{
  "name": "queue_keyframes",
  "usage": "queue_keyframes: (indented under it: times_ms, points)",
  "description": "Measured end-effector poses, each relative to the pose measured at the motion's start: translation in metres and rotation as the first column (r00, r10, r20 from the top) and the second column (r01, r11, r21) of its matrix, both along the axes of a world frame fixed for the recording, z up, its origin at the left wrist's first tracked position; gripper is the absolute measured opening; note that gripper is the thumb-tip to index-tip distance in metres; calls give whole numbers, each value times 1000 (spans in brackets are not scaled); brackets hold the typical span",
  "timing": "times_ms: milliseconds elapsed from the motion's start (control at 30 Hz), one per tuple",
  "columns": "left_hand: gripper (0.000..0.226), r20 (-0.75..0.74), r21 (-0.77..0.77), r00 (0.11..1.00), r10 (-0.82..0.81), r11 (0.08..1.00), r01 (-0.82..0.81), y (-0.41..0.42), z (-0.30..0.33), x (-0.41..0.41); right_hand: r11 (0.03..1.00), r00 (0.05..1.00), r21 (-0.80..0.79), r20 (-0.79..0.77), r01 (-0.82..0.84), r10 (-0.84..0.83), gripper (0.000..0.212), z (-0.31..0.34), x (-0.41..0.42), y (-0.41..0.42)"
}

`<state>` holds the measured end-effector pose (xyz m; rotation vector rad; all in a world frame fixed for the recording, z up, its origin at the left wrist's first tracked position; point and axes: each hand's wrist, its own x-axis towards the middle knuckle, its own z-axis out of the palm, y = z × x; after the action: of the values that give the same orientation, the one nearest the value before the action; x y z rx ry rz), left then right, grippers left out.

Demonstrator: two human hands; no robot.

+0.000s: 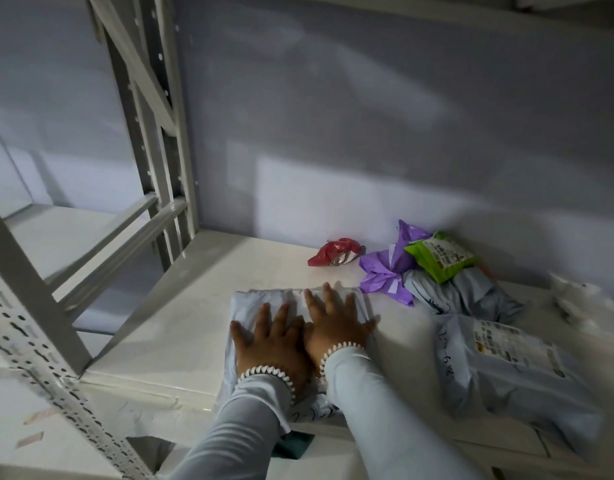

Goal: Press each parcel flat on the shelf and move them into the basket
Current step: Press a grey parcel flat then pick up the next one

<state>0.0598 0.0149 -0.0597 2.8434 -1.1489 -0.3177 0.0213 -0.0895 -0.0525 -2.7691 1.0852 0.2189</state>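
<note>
Both hands pressing a pale grey parcel flat at the shelf's front edge.

Left hand (271, 336) and right hand (336, 323) lie side by side, fingers straight and spread, palms down on the pale grey parcel (264, 299) on the white shelf (181, 306). Judging by this, the work is at an early pressing step: no basket is in view. Six parcels show clearly: this one, a large grey labelled parcel (506, 368) to the right, then a crumpled grey one (472, 292), a purple one (388, 271), a green one (440, 256) and a red one (333, 252) by the back wall.
</note>
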Motion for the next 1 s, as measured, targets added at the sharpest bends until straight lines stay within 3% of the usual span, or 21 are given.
queue_keyframes:
  times_ms: [133, 267, 367, 500, 567, 633, 700, 767, 867, 900, 967, 1000]
  points:
    - [57, 32, 7, 999, -9, 1000, 9, 3, 1, -1, 962, 957, 101, 119, 255, -266, 93, 3, -37, 10]
    - [65, 77, 59, 997, -20, 998, 16, 3, 6, -4, 946, 941, -21, 117, 323, -318, 108, 10, -61, 25]
    - [69, 72, 126, 997, 3, 992, -12, -1, 11, -6, 959, 954, -53, 128, 278, -269, 108, 17, -61, 28]
    - [67, -20, 95, 999, 28, 995, -26, -1, 15, -9, 963, 937, 57, 221, 265, -271, 101, 40, -59, 33]
    - [61, -58, 9, 998, 35, 999, -34, 5, 17, -8, 945, 901, 205, 303, 255, -310, 95, 49, -58, 33]
    - [57, -78, -187, 994, 79, 978, -92, 14, 21, -3, 894, 828, 368, 392, 257, -400, 85, 53, -55, 31]
    - [57, -179, -334, 951, 252, 893, -300, 25, 22, 4, 814, 765, 538, 423, 219, -486, 67, 54, -52, 31]
    - [50, -364, -372, 852, 375, 781, -502, 37, 22, 14, 734, 785, 662, 370, 152, -497, 52, 48, -52, 37]
    - [35, -553, -456, 764, 333, 647, -612, 53, 21, 25, 712, 816, 701, 394, 32, -424, 42, 32, -54, 55]
    - [33, -585, -451, 755, 295, 655, -606, 57, 21, 28, 739, 824, 673, 435, -28, -364, 40, 28, -54, 60]
    - [42, -710, -411, 671, 214, 648, -642, 61, 16, 39, 799, 827, 586, 510, -134, -235, 42, 24, -53, 68]
    - [59, -768, -420, 622, 152, 614, -669, 59, 10, 47, 802, 813, 574, 540, -166, -217, 44, 26, -53, 71]
